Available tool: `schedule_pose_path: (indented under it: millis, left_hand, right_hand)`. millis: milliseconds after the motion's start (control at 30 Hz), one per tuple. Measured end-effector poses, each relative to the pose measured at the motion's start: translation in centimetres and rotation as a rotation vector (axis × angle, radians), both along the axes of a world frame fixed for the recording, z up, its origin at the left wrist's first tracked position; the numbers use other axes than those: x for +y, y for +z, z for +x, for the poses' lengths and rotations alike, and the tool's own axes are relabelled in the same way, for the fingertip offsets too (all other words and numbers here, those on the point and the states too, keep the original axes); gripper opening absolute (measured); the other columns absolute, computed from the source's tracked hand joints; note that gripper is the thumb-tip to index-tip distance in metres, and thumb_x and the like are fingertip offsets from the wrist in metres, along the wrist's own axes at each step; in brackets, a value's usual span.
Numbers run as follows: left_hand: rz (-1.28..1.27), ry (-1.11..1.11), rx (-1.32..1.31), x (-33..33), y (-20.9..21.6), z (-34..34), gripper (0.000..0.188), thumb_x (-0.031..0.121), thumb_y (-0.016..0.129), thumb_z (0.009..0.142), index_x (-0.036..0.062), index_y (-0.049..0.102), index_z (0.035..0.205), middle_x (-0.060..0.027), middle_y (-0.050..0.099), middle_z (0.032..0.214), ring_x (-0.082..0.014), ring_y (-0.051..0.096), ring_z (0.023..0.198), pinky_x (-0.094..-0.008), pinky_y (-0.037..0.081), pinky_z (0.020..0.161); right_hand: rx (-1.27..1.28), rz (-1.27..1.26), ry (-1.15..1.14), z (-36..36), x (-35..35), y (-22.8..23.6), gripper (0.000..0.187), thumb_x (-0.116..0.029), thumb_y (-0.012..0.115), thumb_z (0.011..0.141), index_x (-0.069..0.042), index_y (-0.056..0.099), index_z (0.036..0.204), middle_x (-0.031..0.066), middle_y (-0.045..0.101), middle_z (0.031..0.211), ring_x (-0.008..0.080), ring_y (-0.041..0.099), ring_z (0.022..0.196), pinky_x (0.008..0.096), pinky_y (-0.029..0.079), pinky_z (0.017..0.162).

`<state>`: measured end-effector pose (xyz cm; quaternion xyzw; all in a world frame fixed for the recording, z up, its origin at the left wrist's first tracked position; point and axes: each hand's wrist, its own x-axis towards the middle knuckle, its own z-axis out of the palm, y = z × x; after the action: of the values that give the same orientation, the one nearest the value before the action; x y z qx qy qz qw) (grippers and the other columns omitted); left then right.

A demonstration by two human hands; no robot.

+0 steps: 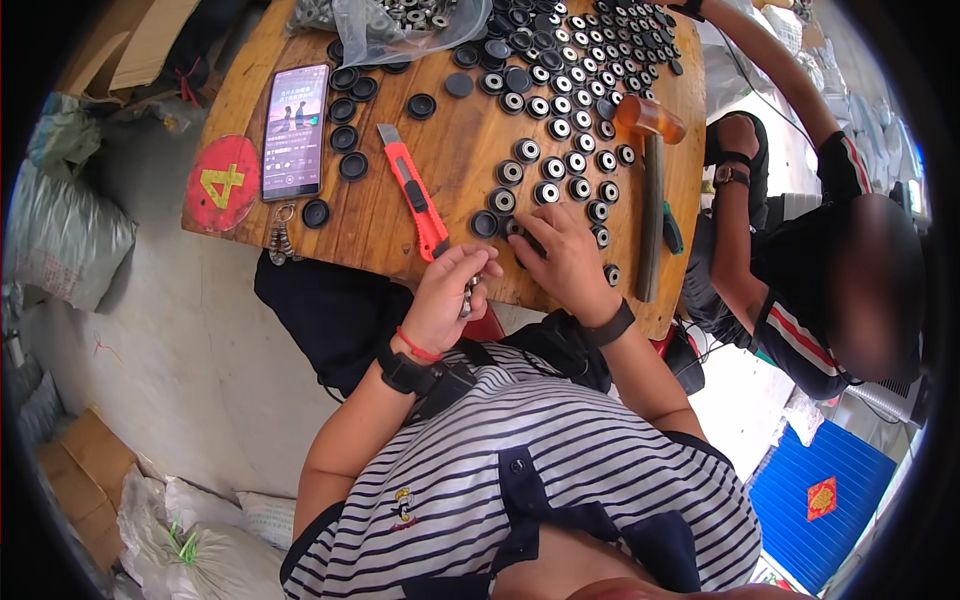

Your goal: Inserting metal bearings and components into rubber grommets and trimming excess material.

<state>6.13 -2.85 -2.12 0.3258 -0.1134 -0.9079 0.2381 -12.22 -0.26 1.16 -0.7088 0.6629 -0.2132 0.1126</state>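
Note:
My left hand [452, 292] is closed near the table's front edge, with several small shiny metal pieces [468, 296] held in its curled fingers. Beyond it lies a red utility knife [414, 193], its blade pointing away from me. My right hand [566, 256] reaches over the table edge, thumb and forefinger pinched at a black round cap [514, 227] that they partly cover. An unfilled black cap [484, 224] sits just left of those fingers. Many black caps with silver ring centres [546, 193] spread from there toward the far right.
A phone [295, 132] and a red disc [222, 182] lie on the wooden table [375, 232] at left. A clear bag of metal parts [410, 25] stands at the back. An amber bottle [650, 118], grey bar [650, 220] and green-handled tool [672, 232] lie right, beside a seated person [800, 250].

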Motion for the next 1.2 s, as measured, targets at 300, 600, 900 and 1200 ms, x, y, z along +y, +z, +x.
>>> schedule_pose_path:
  millis: [300,600,900,1200]
  left_hand:
    - [-0.017,0.010,-0.019,0.3,0.1,-0.3,0.015,0.016,0.050,0.098,0.0046,0.057,0.105,-0.0022,0.058,0.085,-0.0041,0.044,0.051,-0.0183,0.029,0.040]
    - [-0.031,0.055,-0.065,0.6,0.2,-0.7,0.017,0.018,0.052,0.097,0.0037,0.057,0.105,-0.0028,0.057,0.082,-0.0055,0.048,0.055,-0.0188,0.033,0.043]
    - [-0.058,0.113,-0.179,1.0,0.5,-1.6,0.031,0.032,0.044,0.101,0.0044,0.058,0.102,-0.0015,0.056,0.084,-0.0091,0.053,0.066,-0.0222,0.043,0.056]
    - [-0.067,0.111,-0.191,1.5,1.4,-0.4,0.033,0.034,0.042,0.102,0.0041,0.057,0.100,-0.0016,0.056,0.086,-0.0056,0.050,0.066,-0.0199,0.038,0.050]
  right_hand:
    - [0.032,-0.025,0.025,-0.1,0.2,0.0,0.021,-0.013,0.069,0.077,-0.003,0.065,0.095,0.0096,0.054,0.083,0.0276,0.055,0.081,0.0370,0.046,0.069]
    - [0.054,-0.048,-0.016,0.0,0.6,-0.5,0.023,-0.015,0.070,0.076,-0.004,0.066,0.095,0.0102,0.054,0.082,0.0286,0.055,0.079,0.0384,0.046,0.068]
    - [-0.197,0.047,0.337,3.4,3.0,3.9,0.035,-0.013,0.074,0.072,-0.004,0.065,0.104,0.0120,0.059,0.099,0.0294,0.059,0.089,0.0366,0.049,0.075]
    - [-0.352,0.148,0.244,3.3,1.9,3.0,0.031,-0.011,0.072,0.074,-0.003,0.064,0.103,0.0127,0.058,0.092,0.0289,0.059,0.085,0.0352,0.049,0.074]
